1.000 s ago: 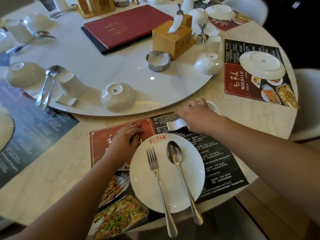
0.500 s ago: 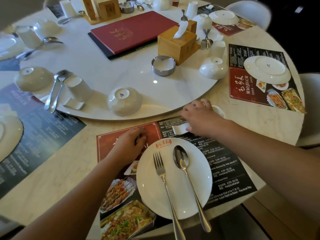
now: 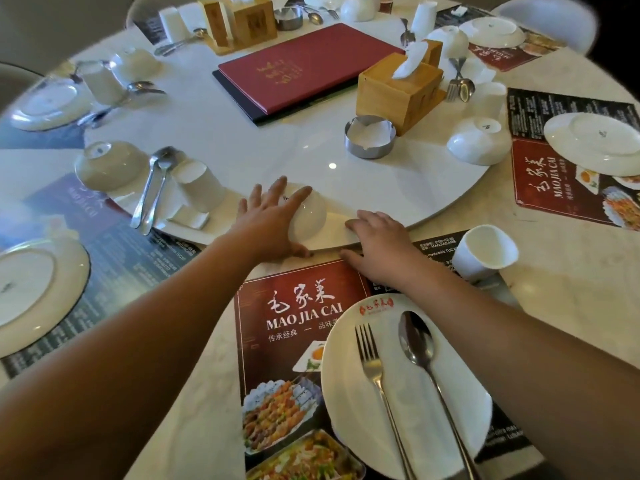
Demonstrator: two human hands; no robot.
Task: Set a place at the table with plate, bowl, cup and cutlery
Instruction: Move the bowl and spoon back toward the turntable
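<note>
A white plate (image 3: 405,403) sits on the red and black placemat (image 3: 298,306) near me, with a fork (image 3: 377,375) and a spoon (image 3: 420,351) lying on it. A white cup (image 3: 485,254) stands upright at the placemat's far right corner. An upturned white bowl (image 3: 310,220) rests on the turntable's near edge. My left hand (image 3: 266,220) lies on the bowl's left side, fingers spread over its top and thumb low at its base. My right hand (image 3: 381,251) rests to the right of the bowl, its fingers on the turntable rim (image 3: 433,216), holding nothing that I can see.
The marble turntable carries a red menu (image 3: 304,67), a wooden tissue box (image 3: 398,91), a steel ashtray (image 3: 370,136), and more upturned bowls, cups and cutlery. Other placemats with plates lie at the left (image 3: 31,285) and right (image 3: 595,140).
My left hand left the placemat and reached forward onto the bowl. My right hand slid left off the cup to the turntable rim. The small white rest is out of sight.
</note>
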